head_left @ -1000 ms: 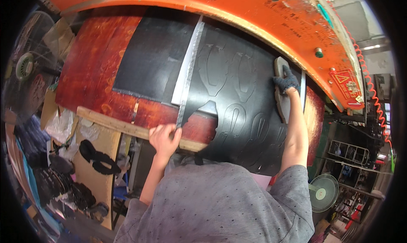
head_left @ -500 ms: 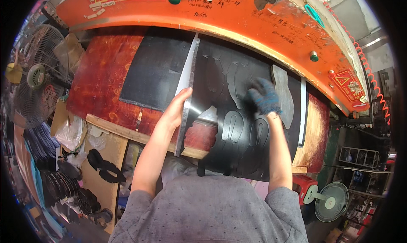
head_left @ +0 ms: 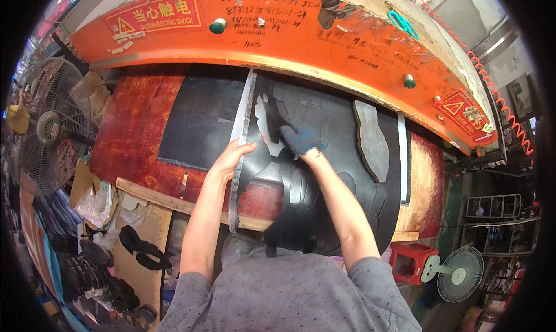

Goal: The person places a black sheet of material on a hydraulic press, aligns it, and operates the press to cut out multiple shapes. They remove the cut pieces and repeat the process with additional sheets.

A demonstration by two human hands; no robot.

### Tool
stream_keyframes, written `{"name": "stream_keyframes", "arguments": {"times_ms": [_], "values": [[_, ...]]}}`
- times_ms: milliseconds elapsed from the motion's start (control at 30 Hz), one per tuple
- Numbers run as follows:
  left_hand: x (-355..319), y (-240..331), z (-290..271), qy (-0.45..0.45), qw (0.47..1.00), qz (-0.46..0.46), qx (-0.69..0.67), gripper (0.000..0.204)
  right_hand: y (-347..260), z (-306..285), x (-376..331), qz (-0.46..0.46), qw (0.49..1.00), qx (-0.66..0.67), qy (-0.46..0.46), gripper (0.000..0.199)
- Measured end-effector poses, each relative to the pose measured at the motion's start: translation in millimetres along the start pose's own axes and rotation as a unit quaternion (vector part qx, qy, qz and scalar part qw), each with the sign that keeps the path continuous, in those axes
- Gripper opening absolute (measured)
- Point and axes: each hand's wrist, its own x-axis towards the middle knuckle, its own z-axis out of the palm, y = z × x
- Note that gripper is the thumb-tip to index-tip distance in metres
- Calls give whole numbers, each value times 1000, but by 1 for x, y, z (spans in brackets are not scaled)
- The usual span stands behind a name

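A large black sheet [head_left: 324, 109], marked with several cut outlines, lies on the reddish bench under the orange machine beam. My bare left hand [head_left: 231, 157] grips the sheet's left edge, beside a long pale strip. My right hand [head_left: 300, 140], in a dark blue-grey glove, is above the sheet's left part. Its fingers are closed on a dark cut-out piece [head_left: 275, 113], blurred by motion and tilted up. Beside that piece, a pale gap shows through the sheet. A grey sole-shaped plate [head_left: 372, 141] rests on the sheet's right side.
The orange beam [head_left: 278, 37] with green buttons spans the far side. Another black sheet [head_left: 202, 118] lies left on the red board [head_left: 136, 118]. Fans stand at far left [head_left: 49, 128] and lower right [head_left: 460, 274], near a red stool [head_left: 412, 261]. Black pieces [head_left: 142, 248] lie lower left.
My right hand has moved left from near the grey plate and now holds a cut-out piece, with a pale gap in the sheet beside it. My left hand stays at the sheet's edge.
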Motion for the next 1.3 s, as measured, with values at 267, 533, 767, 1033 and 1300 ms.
{"name": "stream_keyframes", "arguments": {"times_ms": [267,533,767,1033,1300], "values": [[1,-17,12,288,856,171,394,40,59,-155,-38,1,980,38,194,28],[51,-20,85,137,831,91,531,57,59,-110,-42,-150,942,-200,222,26],[78,-16,133,148,897,14,416,57,77,-92,-53,-48,983,-67,166,36],[70,-45,123,180,857,126,466,66,123,-212,-144,3,914,215,344,25],[85,-25,115,225,957,4,181,82,103,-147,-109,-23,945,-11,327,25]]}}
